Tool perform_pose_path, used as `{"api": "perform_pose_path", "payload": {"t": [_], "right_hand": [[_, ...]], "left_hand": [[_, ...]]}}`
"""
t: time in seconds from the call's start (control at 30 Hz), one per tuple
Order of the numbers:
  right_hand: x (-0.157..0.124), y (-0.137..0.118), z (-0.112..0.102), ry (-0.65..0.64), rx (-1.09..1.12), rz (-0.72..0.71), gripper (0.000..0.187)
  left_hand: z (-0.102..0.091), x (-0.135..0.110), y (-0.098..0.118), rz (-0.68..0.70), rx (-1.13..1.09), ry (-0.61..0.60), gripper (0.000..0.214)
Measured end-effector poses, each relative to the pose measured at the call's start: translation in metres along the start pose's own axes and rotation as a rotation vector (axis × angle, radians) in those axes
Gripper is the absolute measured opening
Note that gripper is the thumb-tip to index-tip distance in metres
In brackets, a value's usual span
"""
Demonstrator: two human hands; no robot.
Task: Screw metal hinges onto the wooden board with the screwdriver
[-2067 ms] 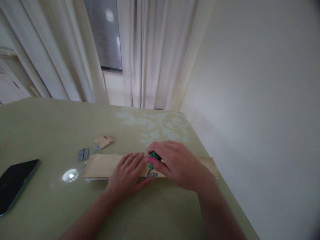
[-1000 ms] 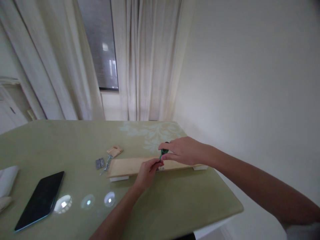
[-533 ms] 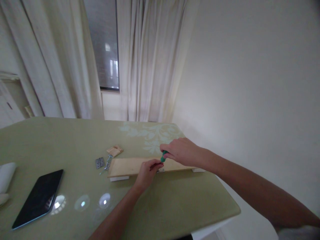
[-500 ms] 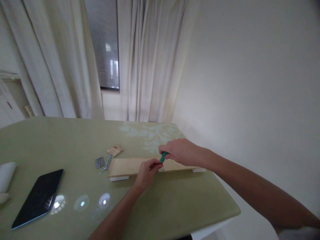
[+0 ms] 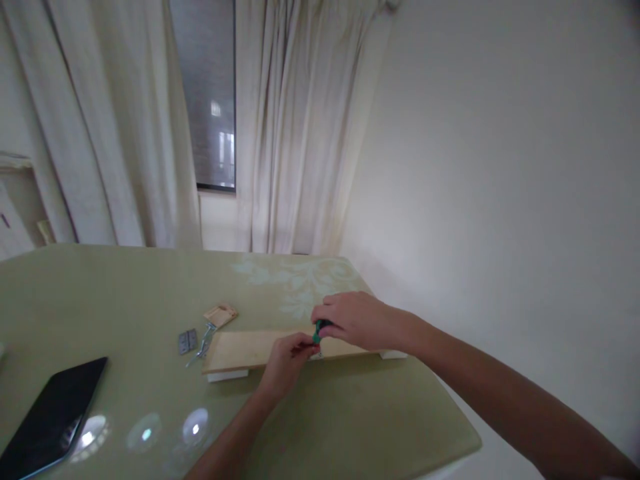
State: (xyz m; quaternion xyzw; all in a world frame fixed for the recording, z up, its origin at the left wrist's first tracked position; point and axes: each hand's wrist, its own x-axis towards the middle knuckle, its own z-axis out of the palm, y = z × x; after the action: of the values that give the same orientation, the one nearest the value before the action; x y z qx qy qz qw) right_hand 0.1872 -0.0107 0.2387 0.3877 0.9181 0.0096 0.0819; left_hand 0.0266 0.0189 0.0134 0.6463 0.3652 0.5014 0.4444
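A pale wooden board (image 5: pixel 245 351) lies on the table, raised on white blocks, one white block (image 5: pixel 227 376) showing under its left end. My right hand (image 5: pixel 353 321) is closed around a green-handled screwdriver (image 5: pixel 317 332), held tilted above the board's front edge. Just below the handle, my left hand (image 5: pixel 286 363) pinches its fingertips together at the screwdriver's lower end. A bit of red shows there, but what those fingers hold is hidden. Beside them, a small metal plate (image 5: pixel 317 357) sits at the board's edge, partly covered by the fingers.
Left of the board lie a grey metal hinge (image 5: pixel 187 341), several screws (image 5: pixel 204 343) and a small wooden piece (image 5: pixel 221 315). A black tablet (image 5: pixel 53 417) rests at the table's left front. The green table (image 5: pixel 380 420) has its right edge near a white wall (image 5: pixel 500 200).
The view has tilted up a little, so the table things sit lower and further left. Both hands keep their places at the board, with the screwdriver still in my right hand.
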Motion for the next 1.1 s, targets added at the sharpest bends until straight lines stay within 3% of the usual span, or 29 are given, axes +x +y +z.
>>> {"api": "perform_pose_path", "payload": {"t": [0.07, 0.17, 0.27, 0.4, 0.53, 0.63, 0.8, 0.93, 1.1], "right_hand": [[-0.002, 0.000, 0.002, -0.003, -0.004, -0.101, 0.017], [-0.006, 0.000, 0.001, 0.005, -0.018, -0.116, 0.018], [-0.005, -0.001, 0.001, 0.012, 0.012, -0.038, 0.026], [-0.001, -0.004, 0.004, 0.002, -0.097, 0.127, 0.043], [-0.001, -0.003, 0.010, 0.029, -0.178, -0.052, 0.028], [-0.002, 0.001, 0.008, 0.040, -0.193, -0.145, 0.020], [-0.003, 0.004, 0.001, 0.027, -0.038, -0.030, 0.024], [0.001, 0.001, 0.000, 0.042, -0.085, 0.137, 0.046], [0.003, -0.002, 0.001, 0.062, -0.091, 0.027, 0.027]], "left_hand": [[-0.001, -0.001, 0.000, -0.005, -0.010, -0.008, 0.021], [-0.004, -0.002, 0.003, 0.039, -0.016, -0.079, 0.025], [-0.005, -0.002, 0.005, 0.066, 0.016, -0.106, 0.028], [0.000, -0.001, 0.003, 0.027, 0.018, -0.045, 0.030], [0.001, -0.001, 0.002, -0.002, -0.006, -0.019, 0.029], [-0.001, -0.001, 0.004, 0.015, -0.028, -0.069, 0.027], [-0.004, 0.000, 0.008, 0.041, 0.012, -0.105, 0.030], [-0.002, 0.000, 0.008, 0.019, 0.015, -0.062, 0.027], [0.000, 0.000, 0.007, 0.016, 0.015, -0.028, 0.026]]}}
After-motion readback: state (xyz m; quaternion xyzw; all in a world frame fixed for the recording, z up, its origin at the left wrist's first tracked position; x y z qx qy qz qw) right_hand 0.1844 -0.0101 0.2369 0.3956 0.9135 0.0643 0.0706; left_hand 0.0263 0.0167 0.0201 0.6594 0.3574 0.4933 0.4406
